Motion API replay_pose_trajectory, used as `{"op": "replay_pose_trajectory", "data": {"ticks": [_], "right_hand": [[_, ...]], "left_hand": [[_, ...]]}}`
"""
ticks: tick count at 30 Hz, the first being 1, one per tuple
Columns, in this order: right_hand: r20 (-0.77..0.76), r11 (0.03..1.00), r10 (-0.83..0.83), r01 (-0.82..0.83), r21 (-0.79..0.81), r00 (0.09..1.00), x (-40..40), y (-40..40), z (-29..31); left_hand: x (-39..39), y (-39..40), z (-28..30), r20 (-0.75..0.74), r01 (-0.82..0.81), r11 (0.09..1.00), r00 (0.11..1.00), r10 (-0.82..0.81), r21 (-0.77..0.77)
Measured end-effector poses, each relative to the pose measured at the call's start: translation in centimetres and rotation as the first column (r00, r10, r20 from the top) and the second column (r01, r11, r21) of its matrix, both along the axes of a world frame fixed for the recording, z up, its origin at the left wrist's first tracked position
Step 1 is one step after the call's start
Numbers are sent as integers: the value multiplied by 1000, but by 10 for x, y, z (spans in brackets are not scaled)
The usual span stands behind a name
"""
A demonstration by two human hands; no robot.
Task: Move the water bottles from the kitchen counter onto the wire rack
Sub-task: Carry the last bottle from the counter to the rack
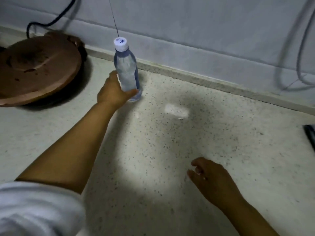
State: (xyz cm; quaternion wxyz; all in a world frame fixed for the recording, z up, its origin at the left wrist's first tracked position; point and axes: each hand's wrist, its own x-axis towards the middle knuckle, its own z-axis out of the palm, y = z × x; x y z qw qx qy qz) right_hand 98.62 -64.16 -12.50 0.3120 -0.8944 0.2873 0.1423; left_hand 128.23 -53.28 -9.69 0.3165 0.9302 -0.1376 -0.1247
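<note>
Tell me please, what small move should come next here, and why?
Probably lift the water bottle straight up off the counter. The left hand is already wrapped around its lower part, the cap is on, and the bottle stands about upright near the wall. The right hand is empty. No wire rack is in view.

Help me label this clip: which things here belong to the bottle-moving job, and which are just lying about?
Job: water bottle, left hand gripping it, right hand empty, counter.
Lying about: round wooden board, black cable, grey cables, dark object at the right edge.
</note>
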Motion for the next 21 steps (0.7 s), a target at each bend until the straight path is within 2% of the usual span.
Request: {"op": "replay_pose_trajectory", "data": {"ticks": [3, 7, 11, 16, 21], "right_hand": [[15, 1000, -8, 8, 0, 1000, 10, -1, -10], [-9, 1000, -21, 21, -2, 1000, 15, 4, -19], [-16, 999, -11, 10, -34, 1000, 17, 8, -20], [14, 994, -2, 4, -108, 1000, 11, 15, -25], [18, 988, 10, -7, -154, 1000, 7, 25, -24]], "left_hand": [[20, -7, -22, 13, -39, 994, 999, 40, -102], [35, -15, -43, -58, -168, 950, 986, 158, -265], [34, -16, -48, -44, -186, 934, 983, 181, -307], [-8, 5, -32, -21, -44, 962, 999, 39, -271], [-97, 44, -7, -59, 166, 966, 982, -181, -197]]}}
